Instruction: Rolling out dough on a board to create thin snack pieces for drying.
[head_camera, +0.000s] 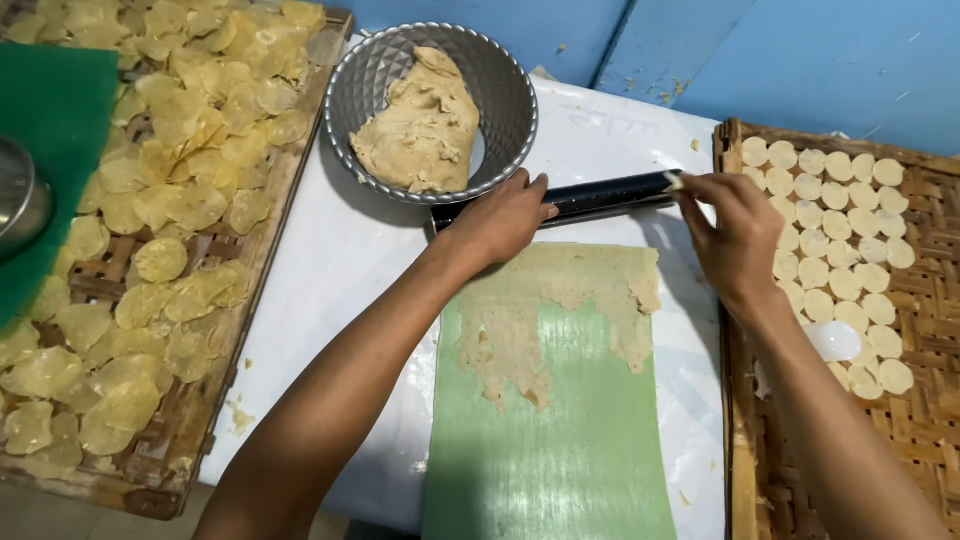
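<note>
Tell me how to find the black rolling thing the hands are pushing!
Start at the white table, between the two woven bamboo trays. Just below the silver bowl of dough lies a green mat with thin dough spread on it. At the mat's far edge, under both hands, is the rolling pin: the only long, black, shiny tube there.

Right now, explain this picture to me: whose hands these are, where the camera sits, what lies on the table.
The single picture comes from a camera worn on a person's head, looking down at their own bare hands. The left hand and right hand rest on a black rolling pin at the far end of a green sheet with thin, ragged dough spread on it. Behind stands a metal bowl of dough. Woven trays flank the white table: the left tray holds yellowish chips, the right tray pale round discs.
</note>
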